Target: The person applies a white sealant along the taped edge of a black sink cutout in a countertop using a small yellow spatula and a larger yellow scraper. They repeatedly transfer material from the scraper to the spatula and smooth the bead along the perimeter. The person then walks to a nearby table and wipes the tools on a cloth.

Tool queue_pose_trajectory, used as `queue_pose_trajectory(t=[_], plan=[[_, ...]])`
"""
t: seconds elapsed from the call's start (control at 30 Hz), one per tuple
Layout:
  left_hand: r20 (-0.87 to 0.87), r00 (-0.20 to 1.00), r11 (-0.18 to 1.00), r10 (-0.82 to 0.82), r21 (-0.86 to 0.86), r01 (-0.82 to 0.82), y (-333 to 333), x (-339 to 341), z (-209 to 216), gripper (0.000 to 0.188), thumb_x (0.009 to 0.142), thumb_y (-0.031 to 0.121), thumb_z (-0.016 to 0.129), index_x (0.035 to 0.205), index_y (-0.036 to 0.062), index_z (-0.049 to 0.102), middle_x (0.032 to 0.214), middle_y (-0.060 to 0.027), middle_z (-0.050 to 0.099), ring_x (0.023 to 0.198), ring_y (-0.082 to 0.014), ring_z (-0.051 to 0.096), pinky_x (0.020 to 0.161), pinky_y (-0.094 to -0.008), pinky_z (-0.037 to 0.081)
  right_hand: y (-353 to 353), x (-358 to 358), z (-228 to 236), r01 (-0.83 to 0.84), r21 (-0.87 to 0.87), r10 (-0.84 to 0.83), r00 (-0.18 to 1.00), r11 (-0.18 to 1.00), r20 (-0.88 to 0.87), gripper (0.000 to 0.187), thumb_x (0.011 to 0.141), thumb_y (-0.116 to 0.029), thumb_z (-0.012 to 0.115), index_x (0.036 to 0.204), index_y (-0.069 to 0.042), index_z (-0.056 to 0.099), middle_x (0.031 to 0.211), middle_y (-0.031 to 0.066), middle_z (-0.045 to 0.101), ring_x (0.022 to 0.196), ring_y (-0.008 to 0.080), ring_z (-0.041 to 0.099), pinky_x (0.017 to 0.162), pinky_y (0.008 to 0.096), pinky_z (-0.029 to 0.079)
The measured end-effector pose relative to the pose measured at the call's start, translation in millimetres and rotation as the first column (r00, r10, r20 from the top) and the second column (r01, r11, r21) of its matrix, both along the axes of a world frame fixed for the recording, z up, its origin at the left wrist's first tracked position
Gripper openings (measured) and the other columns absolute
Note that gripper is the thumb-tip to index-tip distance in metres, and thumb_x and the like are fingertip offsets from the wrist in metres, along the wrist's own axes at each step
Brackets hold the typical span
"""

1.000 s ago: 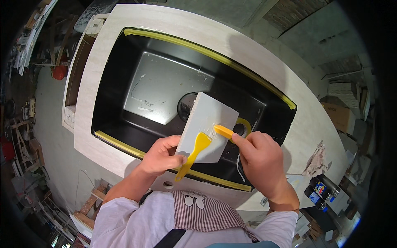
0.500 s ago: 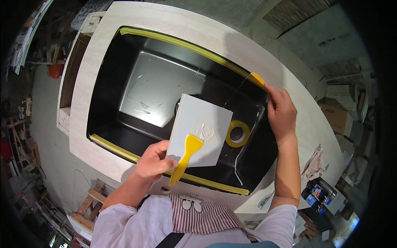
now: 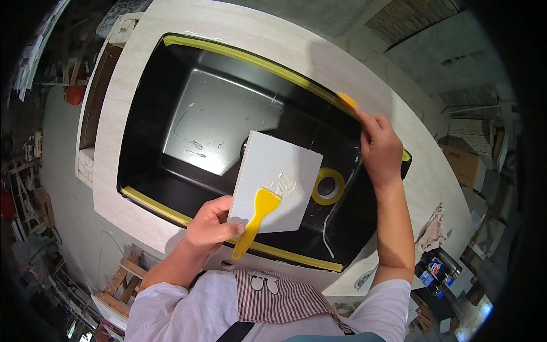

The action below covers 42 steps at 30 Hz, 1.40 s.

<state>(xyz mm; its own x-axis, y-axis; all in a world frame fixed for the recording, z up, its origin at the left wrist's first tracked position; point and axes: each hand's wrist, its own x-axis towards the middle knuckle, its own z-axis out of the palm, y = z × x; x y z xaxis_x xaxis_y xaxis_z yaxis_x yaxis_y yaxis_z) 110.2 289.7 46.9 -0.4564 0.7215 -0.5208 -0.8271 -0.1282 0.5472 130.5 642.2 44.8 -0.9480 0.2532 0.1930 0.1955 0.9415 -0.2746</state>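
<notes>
My left hand (image 3: pixel 209 227) grips a pale square board (image 3: pixel 288 205) over the black sink (image 3: pixel 137 154). On the board lie a smear of white paste (image 3: pixel 286 183) and a yellow plastic putty knife (image 3: pixel 257 219), its handle beside my left thumb. Closed around a small orange scraper (image 3: pixel 347 101), my right hand (image 3: pixel 381 149) is at the sink's far right edge, where the scraper meets the rim along yellow masking tape (image 3: pixel 256 62). My fingers cover much of that scraper. Another strip of yellow tape (image 3: pixel 156 206) runs along the near rim.
A roll of yellow tape (image 3: pixel 329 186) and a curled white strip (image 3: pixel 327 231) lie in the sink. The sink sits in a pale countertop (image 3: pixel 108 154). At right are a crumpled rag (image 3: pixel 431 229), dark bottles (image 3: pixel 431 273) and a cardboard box (image 3: pixel 460 164).
My right hand and the orange scraper have shifted slightly left along the far rim. A bit of taped rim now shows to the right of that hand. The board stays nearly still.
</notes>
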Motion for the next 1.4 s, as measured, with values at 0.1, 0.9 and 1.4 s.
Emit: queue_pose_trajectory(t=[0.1, 0.9, 1.4], plan=[[-0.002, 1.000, 1.000, 0.004, -0.001, -0.004, 0.2, 0.1, -0.1, 0.033, 0.078, 0.004, 0.065, 0.110, -0.0026, 0.060, 0.097, -0.0043, 0.063, 0.086, -0.0086, 0.057, 0.079, -0.0242, 0.045, 4.9, 7.4, 2.2, 0.088, -0.053, -0.085, 0.995, 0.995, 0.057, 0.032, 0.081, -0.002, 0.062, 0.110, -0.016, 0.068, 0.086, 0.0078, 0.061, 0.074, 0.0277, 0.062, 0.065, 0.0360, 0.051], [0.005, 1.000, 0.999, -0.030, 0.033, 0.030, -0.9, 3.4, -1.3, 0.040, 0.078, 0.004, 0.065, 0.116, -0.0054, 0.058, 0.101, -0.0061, 0.064, 0.090, -0.0105, 0.058, 0.082, -0.0246, 0.045, 35.9, 31.3, 3.0, 0.193, -0.090, -0.179, 0.973, 0.977, 0.145, 0.034, 0.083, 0.001, 0.059, 0.111, -0.015, 0.068, 0.091, 0.0069, 0.062, 0.081, 0.0235, 0.062, 0.072, 0.0306, 0.050], [0.000, 1.000, 0.999, -0.030, 0.034, 0.030, -2.2, 4.6, 3.4, 0.041, 0.078, 0.006, 0.065, 0.116, -0.0064, 0.058, 0.101, -0.0070, 0.063, 0.091, -0.0116, 0.057, 0.081, -0.0248, 0.045, -6.6, -2.8, 17.9, 0.069, -0.081, -0.068, 0.998, 0.994, 0.014, 0.028, 0.082, -0.003, 0.061, 0.107, -0.014, 0.068, 0.089, 0.0099, 0.063, 0.080, 0.0300, 0.063, 0.069, 0.0378, 0.052]])
